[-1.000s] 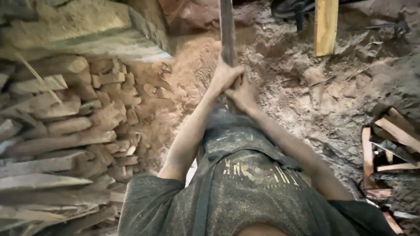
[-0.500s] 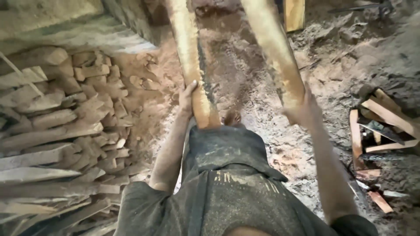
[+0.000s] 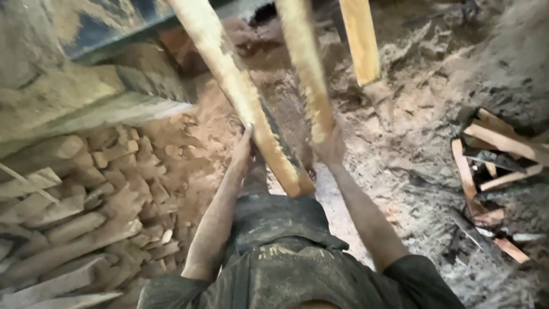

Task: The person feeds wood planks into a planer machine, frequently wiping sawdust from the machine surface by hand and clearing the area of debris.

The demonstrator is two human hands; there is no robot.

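Observation:
Two long pale wooden planks rise away from me, dusted with sawdust. My left hand presses against the side of the left plank, near its lower end. My right hand grips the lower end of the right plank. Both arms are stretched forward over my dusty dark shirt. The planks' upper ends run out of the top of the picture.
A stack of split wood pieces fills the left side under a rough slab. A third upright plank stands at the back. Offcuts lie at the right on the sawdust-covered ground.
A second ago both hands gripped one dark upright piece. Now they are apart, each on a pale plank, and the planks have come closer and larger in view.

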